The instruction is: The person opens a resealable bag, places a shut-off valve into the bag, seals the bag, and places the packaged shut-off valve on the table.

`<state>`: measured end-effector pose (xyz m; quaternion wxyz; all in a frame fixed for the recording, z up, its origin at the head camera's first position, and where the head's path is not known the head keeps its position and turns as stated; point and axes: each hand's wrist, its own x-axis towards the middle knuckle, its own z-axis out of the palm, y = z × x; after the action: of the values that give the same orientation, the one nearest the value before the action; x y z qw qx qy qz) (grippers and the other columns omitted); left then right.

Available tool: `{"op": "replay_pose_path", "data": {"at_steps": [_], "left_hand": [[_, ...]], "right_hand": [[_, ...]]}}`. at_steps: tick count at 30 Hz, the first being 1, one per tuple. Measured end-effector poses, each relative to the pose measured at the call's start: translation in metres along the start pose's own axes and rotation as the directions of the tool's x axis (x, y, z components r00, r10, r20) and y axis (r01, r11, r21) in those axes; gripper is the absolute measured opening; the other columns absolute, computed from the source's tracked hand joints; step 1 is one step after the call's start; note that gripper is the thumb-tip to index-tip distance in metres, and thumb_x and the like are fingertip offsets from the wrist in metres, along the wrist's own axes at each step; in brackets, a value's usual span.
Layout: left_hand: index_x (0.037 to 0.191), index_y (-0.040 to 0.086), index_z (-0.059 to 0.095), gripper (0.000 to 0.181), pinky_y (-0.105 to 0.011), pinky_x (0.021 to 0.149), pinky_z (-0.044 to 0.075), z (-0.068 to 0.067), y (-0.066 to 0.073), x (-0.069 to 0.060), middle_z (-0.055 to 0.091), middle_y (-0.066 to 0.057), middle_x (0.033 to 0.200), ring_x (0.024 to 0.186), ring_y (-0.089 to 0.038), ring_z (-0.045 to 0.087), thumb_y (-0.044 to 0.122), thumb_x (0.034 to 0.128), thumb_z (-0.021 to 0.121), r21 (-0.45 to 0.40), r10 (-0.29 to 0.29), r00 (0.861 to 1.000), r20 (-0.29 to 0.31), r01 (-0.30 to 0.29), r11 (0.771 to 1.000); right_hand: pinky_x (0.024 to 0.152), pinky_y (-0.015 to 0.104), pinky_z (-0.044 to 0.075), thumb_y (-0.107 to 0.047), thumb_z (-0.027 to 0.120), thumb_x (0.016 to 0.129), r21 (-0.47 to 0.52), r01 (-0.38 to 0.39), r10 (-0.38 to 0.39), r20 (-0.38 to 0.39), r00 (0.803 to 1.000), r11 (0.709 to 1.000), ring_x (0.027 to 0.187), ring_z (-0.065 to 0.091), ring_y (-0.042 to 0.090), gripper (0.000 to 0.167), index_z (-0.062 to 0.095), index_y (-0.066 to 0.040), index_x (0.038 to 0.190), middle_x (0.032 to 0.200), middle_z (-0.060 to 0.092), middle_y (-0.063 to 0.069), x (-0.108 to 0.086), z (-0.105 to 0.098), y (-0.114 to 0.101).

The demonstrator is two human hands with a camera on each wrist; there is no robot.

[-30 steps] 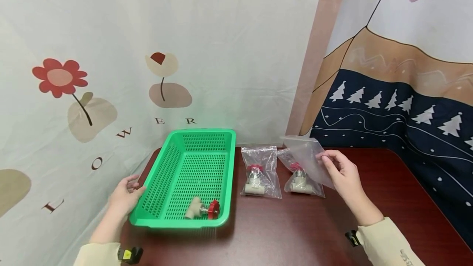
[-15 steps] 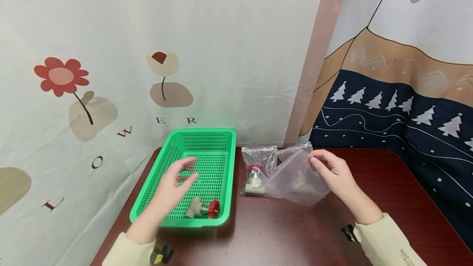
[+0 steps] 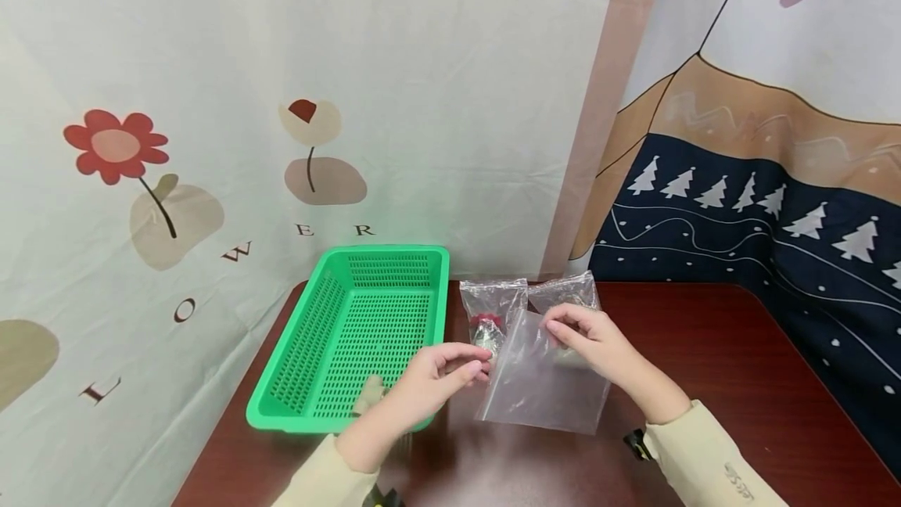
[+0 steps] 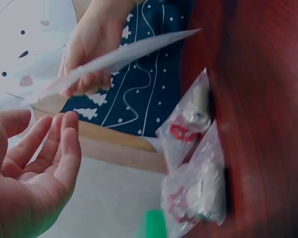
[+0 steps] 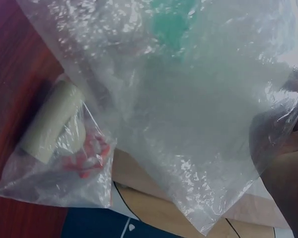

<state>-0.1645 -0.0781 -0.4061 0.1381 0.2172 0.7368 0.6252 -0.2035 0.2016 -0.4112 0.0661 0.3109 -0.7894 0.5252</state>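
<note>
A flat clear zip bag [image 3: 545, 393] hangs from my right hand [image 3: 594, 343], which pinches it by one edge between thumb and fingers. My left hand [image 3: 432, 382] reaches across the basket's right front corner toward the bag's zip edge; in the left wrist view its fingers [image 4: 69, 153] are loosely bent and apart from the bag. Behind the held bag lie two bagged valves with red handwheels, the left one [image 3: 488, 335] and the right one [image 4: 191, 109]. A loose beige valve [image 3: 369, 395] rests in the basket, its red wheel hidden by my left arm.
The green perforated basket [image 3: 260, 405] stands on the left of the dark red table [image 3: 704, 350]. A printed cloth wall [image 3: 493, 139] rises right behind the table, with a dark blue tree-patterned part [image 3: 746, 217] on the right.
My left hand has moved right from the basket's left rim, over the basket, to beside the zip bag. The right hand has brought the bag left and lower, turning its zip edge toward the left hand.
</note>
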Motion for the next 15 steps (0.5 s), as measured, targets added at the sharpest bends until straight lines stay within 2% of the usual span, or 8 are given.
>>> {"op": "replay_pose_path", "data": {"at_steps": [6,9,15], "left_hand": [[0.108,-0.001,0.067,0.025,-0.027,0.076,0.056,0.006,-0.005,0.002,0.069,-0.019,0.098,0.081,-0.011,0.066,0.014,0.0883,0.066,0.001,-0.033,0.999,-0.011,0.033,0.999],[0.106,-0.003,0.068,0.023,-0.025,0.075,0.056,0.007,-0.007,0.002,0.069,-0.021,0.096,0.078,-0.009,0.066,0.009,0.0865,0.067,-0.025,-0.041,0.999,0.001,0.041,0.999],[0.101,-0.009,0.067,0.019,-0.027,0.073,0.057,0.01,-0.008,0.001,0.068,-0.021,0.089,0.072,-0.009,0.065,0.001,0.0841,0.066,-0.084,-0.063,0.998,0.004,0.063,0.994]], "right_hand": [[0.059,0.024,0.048,-0.004,0.058,0.092,-0.014,-0.059,0.059,0.017,0.998,0.998,0.068,0.054,0.013,0.012,0.063,-0.013,0.097,0.073,0.058,0.004,0.0,0.009,0.003],[0.058,0.023,0.048,-0.006,0.059,0.092,-0.024,-0.066,0.066,0.02,0.998,0.998,0.067,0.055,0.011,0.01,0.063,-0.014,0.096,0.072,0.059,0.002,0.001,0.012,0.004],[0.056,0.023,0.046,-0.009,0.059,0.092,-0.035,-0.027,0.028,0.034,0.999,0.999,0.064,0.052,0.007,0.009,0.063,-0.017,0.095,0.07,0.057,-0.003,0.003,0.018,0.008]]}}
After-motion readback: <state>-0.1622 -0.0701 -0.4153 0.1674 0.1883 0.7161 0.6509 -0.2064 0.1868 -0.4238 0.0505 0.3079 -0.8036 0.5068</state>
